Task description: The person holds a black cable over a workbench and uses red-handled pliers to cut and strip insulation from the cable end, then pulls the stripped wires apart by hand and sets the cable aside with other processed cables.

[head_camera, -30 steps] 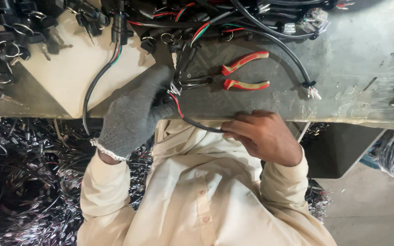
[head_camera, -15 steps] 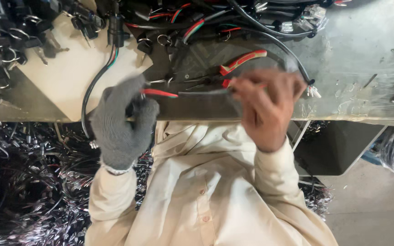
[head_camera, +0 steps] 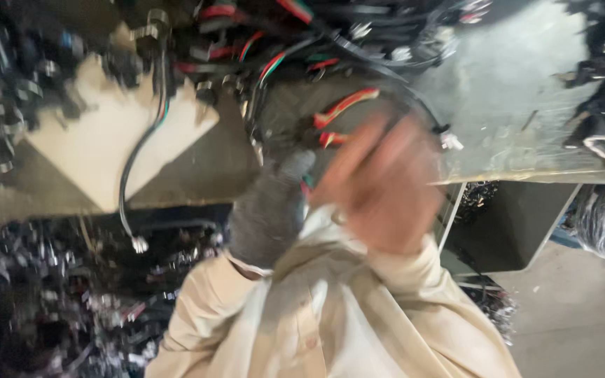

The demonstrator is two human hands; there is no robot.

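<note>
Landmark: red-handled pliers, lying on the grey bench, handles running up to the right, nose end down-left toward the person.
Left hand: grey knit glove, just below and left of the pliers; glove fingertips point up toward the pliers' nose end and meet a bundle of black cable there. Grip: curled narrow about the cable as far as can be judged; the fingers are partly hidden, so a firm hold cannot be told.
Right hand: bare, heavily motion-blurred, just below and right of the pliers, partly over the lower handle. Grip: cannot tell, the blur hides the fingers.
Key relation: the pliers lie up and away from both hands, long axis slanting from lower left to upper right; the right hand sits nearer the handles, the gloved left nearer the nose and cable.
Left of pliers: pale board on the bench with a black lead with white plug draped over it and off the bench edge.
Above pliers: tangle of wire harnesses, red, green and black.
Below bench: dark heap of cables on the floor.
Person: cream sleeves, seated close against the bench edge.
</note>
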